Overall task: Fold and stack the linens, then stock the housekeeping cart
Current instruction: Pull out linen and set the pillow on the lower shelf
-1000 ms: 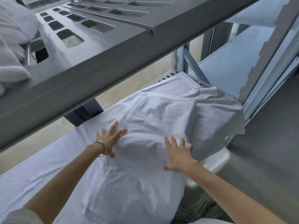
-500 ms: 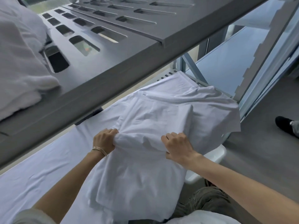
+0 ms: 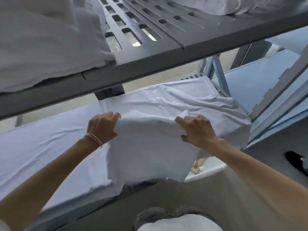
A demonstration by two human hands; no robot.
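Below the gray cart shelf (image 3: 150, 64) | my left hand (image 3: 102, 129) and right hand (image 3: 196, 130), flat a second ago, now clamp the white sheet (image 3: 150, 147), lifting its fold | folding underway

Lighting: cool, diffuse daylight, moderately bright, showing through the slots of the upper shelf (image 3: 150, 47). Shadows soft. No harsh glare. Wide-angle bending pronounced at frame edges. Motion blur on the lifted white linen (image 3: 150, 147); forearms and lower foreground soft.
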